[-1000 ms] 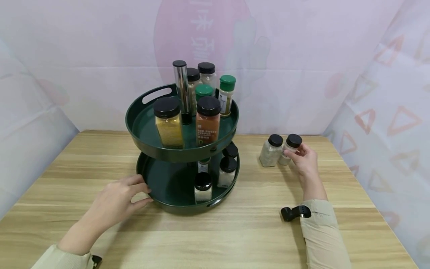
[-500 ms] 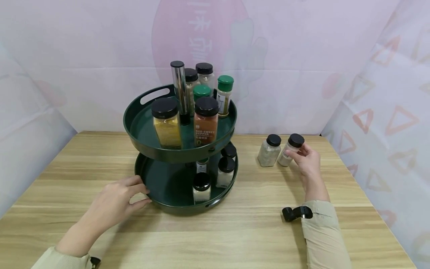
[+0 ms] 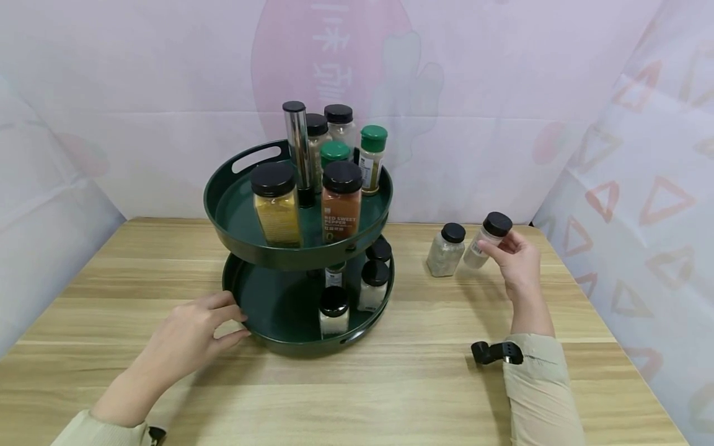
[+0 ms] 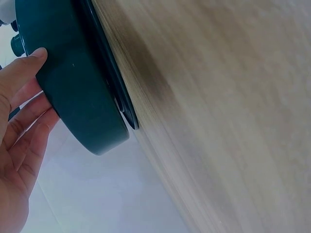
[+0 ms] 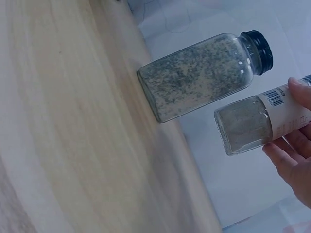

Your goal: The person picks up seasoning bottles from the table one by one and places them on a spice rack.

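Note:
In the head view my right hand (image 3: 521, 263) holds a small clear spice jar (image 3: 478, 253) with a black lid, tilted. The right wrist view shows the jar's base off the table, its white label (image 5: 286, 109) between thumb and fingers. Close to its left stands another black-lidded spice jar (image 3: 446, 253) with pale speckled contents. My left hand (image 3: 192, 337) grips the lower rim of a dark green two-tier spice turntable (image 3: 273, 339). Its thumb (image 4: 36, 57) lies on the outer wall in the left wrist view; the other fingers' tips are hidden behind the rim.
On the upper tier are a yellow spice jar (image 3: 279, 214), a red sweet pepper jar (image 3: 341, 210), a green-lidded bottle (image 3: 372, 162) and others round a chrome post (image 3: 298, 145). Several jars, including a black-lidded jar (image 3: 334, 313), stand on the lower tier. A fabric backdrop (image 3: 474, 93) surrounds the table (image 3: 390, 390).
My right hand has raised the small spice jar and drawn it slightly to the right, tilting it. The left hand stays at the turntable's rim.

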Demonstrator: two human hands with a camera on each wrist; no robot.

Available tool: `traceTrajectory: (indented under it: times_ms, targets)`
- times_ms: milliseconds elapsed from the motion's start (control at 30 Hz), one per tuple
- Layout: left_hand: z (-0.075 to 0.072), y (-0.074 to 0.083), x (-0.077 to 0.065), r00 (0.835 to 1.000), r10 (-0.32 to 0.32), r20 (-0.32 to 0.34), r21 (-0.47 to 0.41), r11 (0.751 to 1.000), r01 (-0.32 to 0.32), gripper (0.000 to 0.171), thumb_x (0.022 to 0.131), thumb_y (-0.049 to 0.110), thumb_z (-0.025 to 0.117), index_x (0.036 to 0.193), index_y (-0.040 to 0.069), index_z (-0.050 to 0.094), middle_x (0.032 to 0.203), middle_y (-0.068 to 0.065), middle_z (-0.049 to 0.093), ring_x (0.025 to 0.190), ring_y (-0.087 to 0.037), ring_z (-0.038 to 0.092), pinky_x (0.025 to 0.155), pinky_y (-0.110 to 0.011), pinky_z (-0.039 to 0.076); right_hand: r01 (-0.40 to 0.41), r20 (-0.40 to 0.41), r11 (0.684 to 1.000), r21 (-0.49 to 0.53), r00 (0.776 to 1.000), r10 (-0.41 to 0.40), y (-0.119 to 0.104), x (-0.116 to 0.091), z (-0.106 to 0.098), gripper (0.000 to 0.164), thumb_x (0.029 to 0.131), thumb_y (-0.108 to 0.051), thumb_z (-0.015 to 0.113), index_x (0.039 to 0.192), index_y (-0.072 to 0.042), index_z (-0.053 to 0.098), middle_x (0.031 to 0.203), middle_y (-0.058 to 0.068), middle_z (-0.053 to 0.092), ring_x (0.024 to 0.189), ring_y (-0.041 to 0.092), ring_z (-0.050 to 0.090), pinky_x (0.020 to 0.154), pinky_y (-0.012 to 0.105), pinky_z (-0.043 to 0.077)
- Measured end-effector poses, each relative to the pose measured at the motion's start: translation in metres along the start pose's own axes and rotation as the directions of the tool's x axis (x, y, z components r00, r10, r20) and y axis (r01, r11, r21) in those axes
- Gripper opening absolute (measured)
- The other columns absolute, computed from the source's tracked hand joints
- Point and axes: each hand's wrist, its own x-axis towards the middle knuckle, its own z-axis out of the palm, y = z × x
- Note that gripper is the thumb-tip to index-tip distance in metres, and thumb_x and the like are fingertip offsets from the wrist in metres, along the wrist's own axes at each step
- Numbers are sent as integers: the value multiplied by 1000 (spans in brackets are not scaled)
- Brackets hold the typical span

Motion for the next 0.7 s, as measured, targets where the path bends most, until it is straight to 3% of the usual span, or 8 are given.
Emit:
traceTrajectory:
  times_ms: [300,700]
  targets:
    - [0,1,0,1000,6,-9,-1,1000,-6,25,62,22,89,79,19,72,81,11,60,61,-6,57,50,-17,43,129,-62,991,37,990,-127,-13,-7,3,39,81,0,79,117,-12,70,96,-12,69,91,6,62,78,11,50]
    - [-2,2,0,1000,-1,-10,7,1000,1,24,62,22,89,79,19,72,81,10,60,60,-6,57,50,-19,43,213,-29,975,67,977,-211,-36,-20,6,48,79,-1,81,125,-6,68,100,-9,71,94,7,66,82,13,51]
